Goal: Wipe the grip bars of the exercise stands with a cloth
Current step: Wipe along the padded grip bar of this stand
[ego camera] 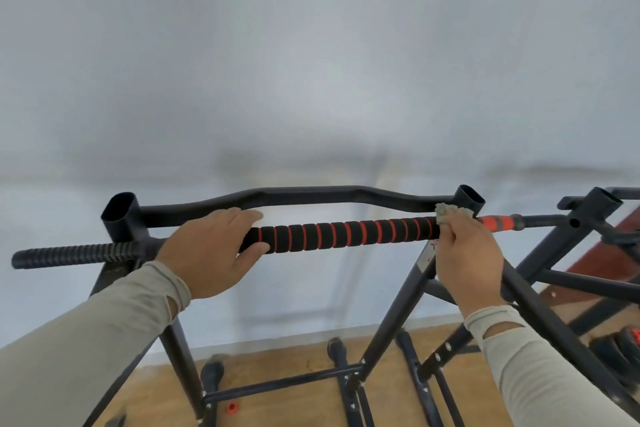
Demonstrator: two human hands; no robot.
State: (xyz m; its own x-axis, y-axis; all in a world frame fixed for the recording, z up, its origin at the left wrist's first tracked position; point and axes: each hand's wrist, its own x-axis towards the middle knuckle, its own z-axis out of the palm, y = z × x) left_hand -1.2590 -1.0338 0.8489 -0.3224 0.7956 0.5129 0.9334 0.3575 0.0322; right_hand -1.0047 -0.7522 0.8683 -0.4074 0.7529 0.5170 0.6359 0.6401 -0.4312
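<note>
Head view: a black foam grip bar (343,235) ringed with red bands runs level between the two hands, part of a black metal stand (394,319).

The left hand (211,250) is wrapped over the bar's left end, fingers curled across the top and thumb hooked underneath, so it grips the bar. Its grey sleeve (104,333) runs down to the lower left corner.

The right hand (465,263) holds a small grey-green cloth (446,211) bunched at its fingertips and pressed against the right end of the foam, where the striped section ends. The cloth sits on top of the bar and pokes out just above the fingers. The fingers are curled round the cloth; how far they wrap the bar itself cannot be told. The right sleeve (540,367) leads off to the lower right.

Just right of the right hand the bar carries on as a short orange section (498,222) with a dark band. Left of the left hand, past an upright open tube (119,211), a ribbed black handle (72,255) sticks out sideways. Behind both hands a bent bare rail (311,196) links that tube to a second one (469,199) just above the cloth.

Below the hands the stand's legs reach a wooden floor (277,364), with a pale wall (311,62) beyond. A second frame (588,253) stands right of the right hand.
</note>
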